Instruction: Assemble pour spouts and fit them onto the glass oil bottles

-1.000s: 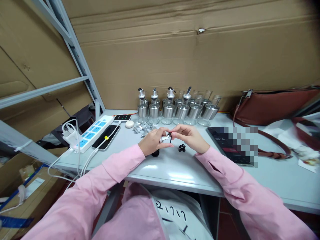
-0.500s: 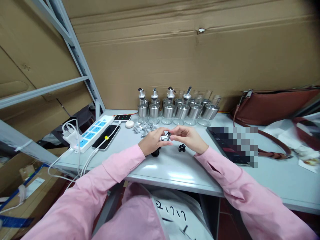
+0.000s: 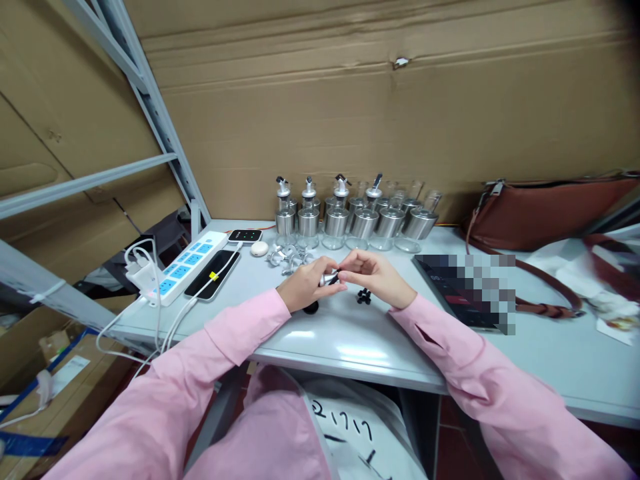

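Between thumb and fingers, my left hand (image 3: 306, 285) grips a silver bottle pourer (image 3: 327, 279), partly covered by the fingers. My right hand (image 3: 377, 277) pinches a small black cap (image 3: 338, 272) at the pourer's tip; the fingertips cover most of it. A round black piece (image 3: 311, 307) lies under my left hand, part of it out of sight. Below my right hand is a little pile of black caps (image 3: 364, 296). Several loose silver pourers (image 3: 287, 257) lie just beyond my left hand.
Several glass and steel bottles (image 3: 337, 223) stand along the back, some topped with pourers. On the left are a power strip (image 3: 193, 261), a phone (image 3: 213, 277) and white cables. A tablet (image 3: 457, 293) and a brown bag (image 3: 545, 213) lie on the right.
The pourer has tilted in my left hand, with its black end now lower and more hidden by my fingers. Both hands stay in nearly the same place.
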Action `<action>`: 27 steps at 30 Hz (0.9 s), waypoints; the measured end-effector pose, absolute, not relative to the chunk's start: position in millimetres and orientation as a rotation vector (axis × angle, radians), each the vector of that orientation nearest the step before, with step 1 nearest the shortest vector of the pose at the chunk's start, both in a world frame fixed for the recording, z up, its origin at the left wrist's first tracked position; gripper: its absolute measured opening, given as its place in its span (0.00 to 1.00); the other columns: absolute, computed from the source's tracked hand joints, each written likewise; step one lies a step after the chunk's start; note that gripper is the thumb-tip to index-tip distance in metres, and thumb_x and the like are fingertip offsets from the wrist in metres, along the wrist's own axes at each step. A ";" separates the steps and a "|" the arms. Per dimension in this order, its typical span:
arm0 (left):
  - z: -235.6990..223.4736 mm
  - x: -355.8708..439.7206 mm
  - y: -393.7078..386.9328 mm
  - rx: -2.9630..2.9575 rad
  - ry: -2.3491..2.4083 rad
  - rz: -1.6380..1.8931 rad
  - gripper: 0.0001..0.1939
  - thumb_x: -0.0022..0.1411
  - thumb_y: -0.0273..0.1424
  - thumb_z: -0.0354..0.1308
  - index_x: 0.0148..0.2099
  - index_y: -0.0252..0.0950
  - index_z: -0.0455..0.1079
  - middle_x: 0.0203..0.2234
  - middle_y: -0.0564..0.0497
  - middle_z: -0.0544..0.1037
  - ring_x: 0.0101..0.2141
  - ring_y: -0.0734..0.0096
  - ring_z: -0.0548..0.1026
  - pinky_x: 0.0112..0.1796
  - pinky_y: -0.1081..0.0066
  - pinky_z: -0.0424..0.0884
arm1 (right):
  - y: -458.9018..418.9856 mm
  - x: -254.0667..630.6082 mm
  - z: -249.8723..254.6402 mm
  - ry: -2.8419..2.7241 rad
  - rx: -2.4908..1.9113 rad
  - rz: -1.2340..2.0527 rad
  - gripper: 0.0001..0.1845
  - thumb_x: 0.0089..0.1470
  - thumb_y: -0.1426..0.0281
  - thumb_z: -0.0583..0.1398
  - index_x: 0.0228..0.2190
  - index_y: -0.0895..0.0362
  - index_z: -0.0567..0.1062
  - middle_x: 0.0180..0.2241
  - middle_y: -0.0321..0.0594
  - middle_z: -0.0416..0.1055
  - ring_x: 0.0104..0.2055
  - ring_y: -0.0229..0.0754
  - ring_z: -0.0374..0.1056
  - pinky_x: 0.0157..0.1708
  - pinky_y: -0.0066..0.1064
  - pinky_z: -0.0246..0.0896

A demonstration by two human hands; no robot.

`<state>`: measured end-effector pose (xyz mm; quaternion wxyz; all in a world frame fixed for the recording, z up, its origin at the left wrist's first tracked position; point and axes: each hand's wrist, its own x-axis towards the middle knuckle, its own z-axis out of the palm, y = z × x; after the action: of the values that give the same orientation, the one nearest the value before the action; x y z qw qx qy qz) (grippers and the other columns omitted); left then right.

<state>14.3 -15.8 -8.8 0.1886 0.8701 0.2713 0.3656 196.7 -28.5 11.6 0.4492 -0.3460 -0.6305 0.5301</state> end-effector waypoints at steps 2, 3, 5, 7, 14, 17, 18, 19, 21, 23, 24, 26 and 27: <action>-8.4 13.9 -14.7 2.424 0.777 1.016 0.19 0.58 0.45 0.56 0.41 0.36 0.60 0.34 0.48 0.72 0.35 0.68 0.72 0.37 0.69 0.69 | -28.7 197.8 12.5 -1.561 -0.863 1.304 0.14 0.38 0.65 0.68 0.25 0.57 0.70 0.24 0.33 0.73 0.25 0.35 0.69 0.30 0.31 0.65; -8.3 13.6 -13.8 2.409 0.786 1.005 0.20 0.57 0.46 0.57 0.41 0.36 0.60 0.34 0.48 0.71 0.34 0.68 0.72 0.37 0.69 0.69 | -28.6 198.5 12.8 -1.561 -0.862 1.302 0.14 0.38 0.65 0.68 0.26 0.57 0.71 0.24 0.33 0.73 0.26 0.35 0.69 0.31 0.31 0.65; -7.9 13.2 -11.6 2.382 0.797 0.975 0.22 0.54 0.47 0.59 0.41 0.36 0.59 0.34 0.49 0.71 0.33 0.69 0.70 0.36 0.69 0.68 | -28.3 199.9 13.2 -1.561 -0.854 1.310 0.14 0.38 0.65 0.68 0.26 0.57 0.71 0.23 0.33 0.72 0.26 0.35 0.69 0.32 0.32 0.65; -7.1 12.9 -9.7 2.366 0.793 0.946 0.24 0.52 0.48 0.60 0.40 0.36 0.59 0.33 0.50 0.70 0.31 0.70 0.69 0.34 0.70 0.67 | -27.7 201.0 13.1 -1.554 -0.844 1.334 0.14 0.38 0.65 0.68 0.26 0.57 0.71 0.23 0.32 0.72 0.26 0.34 0.69 0.32 0.32 0.65; -1.1 15.2 -12.6 2.406 0.783 1.002 0.12 0.63 0.39 0.49 0.36 0.35 0.61 0.30 0.51 0.68 0.33 0.71 0.68 0.36 0.71 0.65 | -25.1 202.0 10.3 -1.538 -0.821 1.444 0.14 0.37 0.67 0.69 0.25 0.57 0.71 0.22 0.32 0.74 0.27 0.34 0.70 0.34 0.30 0.64; 0.5 16.3 -13.8 2.436 0.773 1.032 0.10 0.63 0.35 0.48 0.34 0.35 0.63 0.28 0.51 0.68 0.32 0.71 0.68 0.36 0.72 0.65 | -24.5 201.3 8.1 -1.536 -0.824 1.448 0.14 0.36 0.67 0.70 0.24 0.57 0.71 0.24 0.32 0.75 0.28 0.33 0.71 0.33 0.29 0.64; 0.8 16.5 -13.9 2.432 0.774 1.036 0.10 0.63 0.35 0.49 0.33 0.35 0.63 0.27 0.52 0.68 0.31 0.72 0.68 0.35 0.72 0.64 | -24.4 201.0 7.5 -1.532 -0.831 1.439 0.14 0.36 0.67 0.70 0.24 0.57 0.72 0.24 0.33 0.75 0.28 0.33 0.71 0.33 0.29 0.64; 1.1 16.8 -14.0 2.421 0.781 1.042 0.10 0.63 0.35 0.49 0.32 0.35 0.63 0.26 0.52 0.68 0.30 0.72 0.67 0.34 0.73 0.64 | -24.4 200.6 7.0 -1.528 -0.837 1.424 0.13 0.36 0.67 0.70 0.24 0.57 0.72 0.25 0.33 0.75 0.28 0.34 0.71 0.34 0.30 0.64; 1.7 17.5 -14.4 2.390 0.805 1.059 0.11 0.63 0.35 0.49 0.30 0.35 0.62 0.25 0.53 0.67 0.28 0.73 0.66 0.32 0.73 0.63 | -24.5 199.6 6.7 -1.519 -0.846 1.382 0.13 0.35 0.67 0.70 0.24 0.57 0.73 0.26 0.33 0.75 0.29 0.34 0.71 0.35 0.31 0.65; 2.3 18.3 -15.4 2.365 0.830 1.074 0.11 0.63 0.35 0.48 0.30 0.35 0.61 0.24 0.53 0.67 0.28 0.74 0.66 0.32 0.73 0.63 | -24.8 198.6 7.2 -1.510 -0.845 1.345 0.14 0.34 0.67 0.70 0.25 0.57 0.74 0.25 0.33 0.75 0.29 0.35 0.71 0.36 0.32 0.66; 2.5 18.8 -16.1 2.357 0.838 1.078 0.11 0.63 0.35 0.48 0.30 0.35 0.61 0.24 0.53 0.67 0.28 0.74 0.66 0.32 0.73 0.63 | -25.1 198.1 7.7 -1.503 -0.844 1.335 0.14 0.34 0.66 0.70 0.25 0.57 0.74 0.25 0.33 0.74 0.28 0.35 0.71 0.36 0.33 0.67; 2.5 19.4 -17.3 2.340 0.850 1.081 0.10 0.63 0.35 0.47 0.31 0.36 0.60 0.25 0.53 0.67 0.28 0.73 0.66 0.32 0.73 0.63 | -25.7 197.2 9.0 -1.491 -0.847 1.330 0.15 0.34 0.66 0.70 0.25 0.57 0.74 0.23 0.33 0.74 0.27 0.35 0.71 0.35 0.33 0.67; 2.3 19.6 -17.8 2.330 0.855 1.081 0.10 0.63 0.35 0.46 0.32 0.36 0.59 0.26 0.53 0.68 0.28 0.73 0.66 0.33 0.72 0.63 | -26.0 196.8 9.6 -1.487 -0.852 1.334 0.15 0.34 0.66 0.70 0.25 0.57 0.73 0.23 0.33 0.74 0.26 0.35 0.71 0.34 0.33 0.67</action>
<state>19.6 -17.8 2.3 0.2153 0.8405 0.3083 0.3900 196.8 -26.0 9.6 0.4662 -0.3469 -0.6056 0.5436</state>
